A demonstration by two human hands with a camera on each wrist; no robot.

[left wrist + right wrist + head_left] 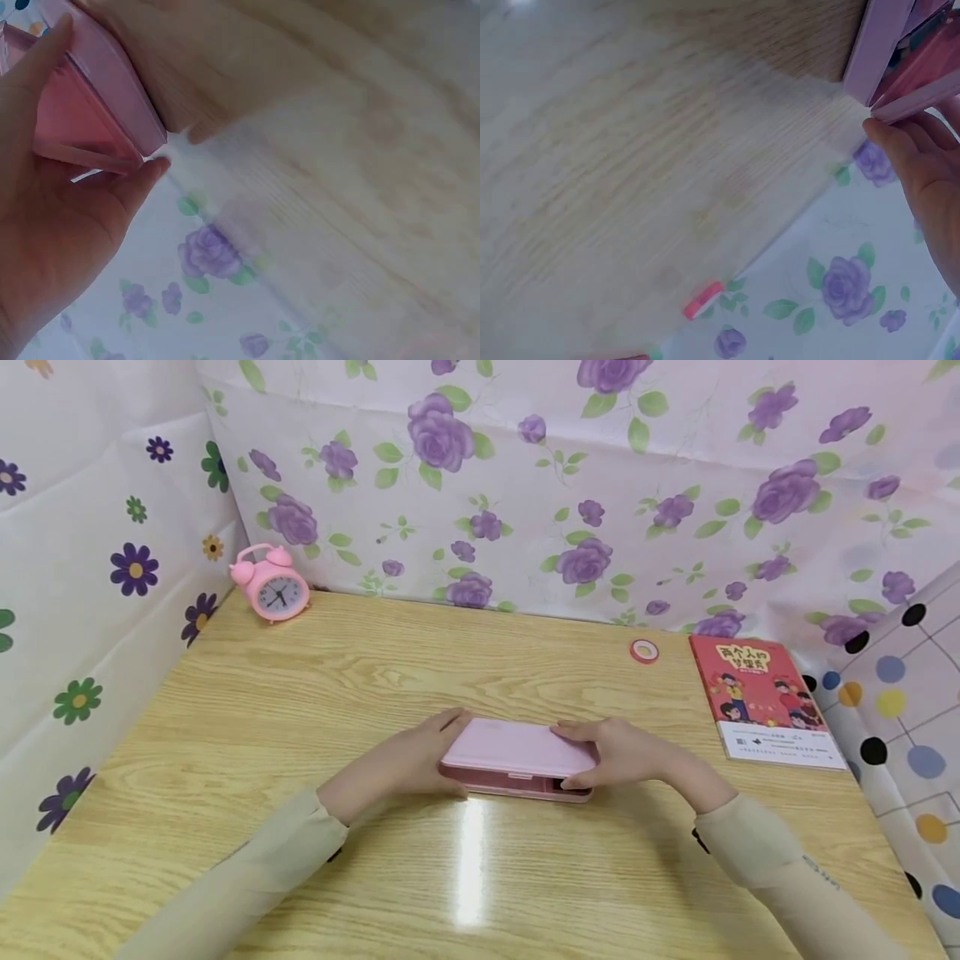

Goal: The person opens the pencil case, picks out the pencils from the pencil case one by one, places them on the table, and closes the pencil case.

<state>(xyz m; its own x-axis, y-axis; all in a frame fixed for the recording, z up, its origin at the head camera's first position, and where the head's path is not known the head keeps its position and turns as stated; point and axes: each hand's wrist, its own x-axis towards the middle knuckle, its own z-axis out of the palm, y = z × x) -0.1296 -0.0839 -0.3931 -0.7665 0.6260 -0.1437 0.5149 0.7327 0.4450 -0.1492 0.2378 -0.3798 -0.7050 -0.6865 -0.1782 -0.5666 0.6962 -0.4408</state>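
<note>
A pink pencil case (513, 745) lies on the wooden table, its lid raised a little so a gap shows along the front side. Dark contents show inside near its right end. My left hand (423, 753) holds the left end, thumb toward the front and fingers at the back. At the other end my right hand (628, 752) grips the lid, with the fingers on top and the thumb at the front gap. In the left wrist view, the left thumb reaches across the open side of the case (116, 82). The right wrist view shows the right fingertips at a lid corner.
A pink alarm clock (279, 592) stands at the back left corner. Toward the back right lie a small pink tape roll (644, 651) and a red and white book (765, 697). Floral cloth (510, 460) hangs behind the table, with patterned cloths at both sides.
</note>
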